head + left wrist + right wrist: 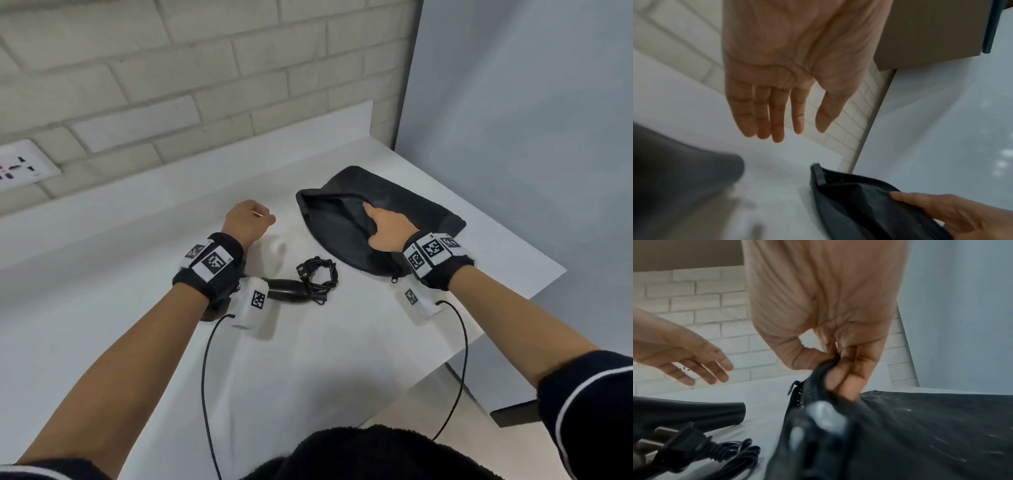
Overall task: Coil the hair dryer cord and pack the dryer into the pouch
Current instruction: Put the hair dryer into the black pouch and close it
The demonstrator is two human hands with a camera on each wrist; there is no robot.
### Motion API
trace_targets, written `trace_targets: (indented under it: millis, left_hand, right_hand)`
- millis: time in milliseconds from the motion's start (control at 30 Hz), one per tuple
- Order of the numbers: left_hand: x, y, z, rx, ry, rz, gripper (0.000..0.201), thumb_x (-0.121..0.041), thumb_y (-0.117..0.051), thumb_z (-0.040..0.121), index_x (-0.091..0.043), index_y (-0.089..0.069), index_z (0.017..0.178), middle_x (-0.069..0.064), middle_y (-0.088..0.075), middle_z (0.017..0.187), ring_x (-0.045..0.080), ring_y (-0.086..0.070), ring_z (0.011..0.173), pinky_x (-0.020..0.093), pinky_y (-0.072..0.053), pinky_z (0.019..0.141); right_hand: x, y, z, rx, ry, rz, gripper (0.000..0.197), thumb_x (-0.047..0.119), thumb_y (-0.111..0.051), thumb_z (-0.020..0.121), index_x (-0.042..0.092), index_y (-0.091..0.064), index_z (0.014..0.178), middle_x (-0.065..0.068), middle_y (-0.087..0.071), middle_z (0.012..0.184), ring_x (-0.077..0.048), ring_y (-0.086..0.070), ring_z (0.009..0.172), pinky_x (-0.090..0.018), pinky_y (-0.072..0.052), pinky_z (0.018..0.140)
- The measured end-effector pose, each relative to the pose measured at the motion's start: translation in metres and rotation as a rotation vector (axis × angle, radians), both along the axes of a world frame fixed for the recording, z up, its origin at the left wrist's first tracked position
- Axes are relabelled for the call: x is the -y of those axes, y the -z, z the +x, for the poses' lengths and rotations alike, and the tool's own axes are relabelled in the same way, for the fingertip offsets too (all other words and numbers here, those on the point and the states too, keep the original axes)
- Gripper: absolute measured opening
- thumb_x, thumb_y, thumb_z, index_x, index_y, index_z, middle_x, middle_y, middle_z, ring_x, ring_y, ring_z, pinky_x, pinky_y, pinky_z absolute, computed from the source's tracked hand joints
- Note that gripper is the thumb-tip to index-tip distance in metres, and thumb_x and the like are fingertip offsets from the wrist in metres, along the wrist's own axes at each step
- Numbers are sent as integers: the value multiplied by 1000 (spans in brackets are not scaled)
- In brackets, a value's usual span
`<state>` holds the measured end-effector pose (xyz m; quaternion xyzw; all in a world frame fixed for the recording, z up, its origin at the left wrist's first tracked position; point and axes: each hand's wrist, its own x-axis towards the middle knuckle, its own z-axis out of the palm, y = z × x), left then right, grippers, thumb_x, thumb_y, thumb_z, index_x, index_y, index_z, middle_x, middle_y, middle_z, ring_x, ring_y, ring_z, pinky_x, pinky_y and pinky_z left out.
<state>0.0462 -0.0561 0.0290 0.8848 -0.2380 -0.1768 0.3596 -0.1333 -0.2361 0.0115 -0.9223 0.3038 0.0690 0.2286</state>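
We see the black pouch lying flat on the white tabletop, close to its right-hand edge, with its zippered mouth gaping toward the left. The right hand pinches the upper lip of that mouth between thumb and fingers, lifting the fabric so the opening stands apart. The zipper pull hangs at the near end of the pouch, just by the right wrist.

Left of the pouch, and a little nearer to us, the hair dryer lies on its side on the tabletop, partly hidden under the left wrist. Its cord is gathered into a small coil, the plug resting on top, just beside the pouch's near edge without touching it.

The left hand hovers left of the pouch mouth, holding nothing; from its wrist view the fingers hang straight and relaxed.
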Motion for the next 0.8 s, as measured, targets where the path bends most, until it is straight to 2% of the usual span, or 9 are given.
trace_targets:
  millis: [100, 233, 333, 400, 433, 533, 600, 667, 800]
  left_hand:
    - [-41, -11, 14, 89, -28, 194, 41, -32, -60, 86, -7, -54, 117, 13, -56, 126, 30, -51, 116, 32, -38, 94]
    - [-85, -2, 19, -73, -27, 458, 75, -54, -59, 80, -6, -39, 135, 14, -42, 142, 31, -42, 127, 38, -37, 101]
    - [-96, 11, 13, -234, -18, 493, 71, -61, -56, 78, -5, -48, 121, 12, -56, 123, 28, -55, 108, 35, -49, 85]
    - [-97, 14, 10, -326, -45, 428, 66, -60, -58, 77, -6, -49, 115, 9, -60, 106, 24, -59, 92, 30, -50, 67]
    - [-98, 14, 12, -350, -48, 409, 67, -59, -61, 76, -6, -49, 115, 8, -61, 101, 23, -60, 87, 29, -49, 64]
    - [-103, 13, 17, -410, -4, 436, 88, -66, -69, 50, -10, -53, 115, 10, -65, 105, 25, -65, 91, 31, -55, 68]
    - [-108, 11, 13, -460, 44, 442, 93, -68, -67, 36, -13, -56, 110, 10, -66, 106, 25, -66, 92, 30, -56, 65]
    - [-114, 10, 5, -513, 75, 419, 91, -67, -66, 34, -14, -57, 108, 10, -65, 105, 24, -66, 90, 28, -55, 60]
    - [-128, 19, -7, -622, 32, 289, 90, -64, -67, 33, -17, -57, 109, 8, -64, 110, 24, -63, 97, 30, -53, 67]
  right_hand:
    - [-3, -2, 4, 21, -12, -2, 79, 8, -51, 84, 13, -6, 149, -15, -42, 140, -34, -46, 123, -36, -40, 103]
    - [-12, 2, 7, 14, -41, 6, 79, 10, -54, 85, 12, -7, 149, -18, -44, 138, -34, -47, 122, -35, -38, 101]
    - [-18, 6, 7, -11, -61, 27, 79, 10, -54, 86, 12, -7, 149, -18, -42, 140, -34, -44, 125, -36, -37, 104]
    - [-22, 7, 6, -27, -71, 30, 78, 10, -54, 86, 12, -8, 149, -18, -40, 143, -34, -42, 127, -36, -36, 105]
    - [-23, 7, 5, -31, -75, 33, 78, 10, -54, 86, 12, -8, 149, -18, -39, 143, -34, -42, 128, -36, -36, 105]
    - [-26, 7, 5, -44, -82, 50, 78, 9, -54, 86, 11, -8, 148, -19, -39, 143, -34, -42, 128, -36, -36, 105]
    - [-26, 8, 4, -60, -78, 49, 79, 8, -55, 86, 10, -8, 148, -19, -39, 143, -34, -42, 128, -36, -36, 106]
    - [-24, 10, 3, -84, -70, 56, 79, 7, -54, 86, 11, -7, 149, -18, -37, 145, -34, -41, 129, -35, -36, 106]
    - [-23, 13, 6, -118, -55, 85, 80, 5, -52, 86, 14, -5, 149, -15, -32, 149, -33, -39, 131, -34, -35, 107]
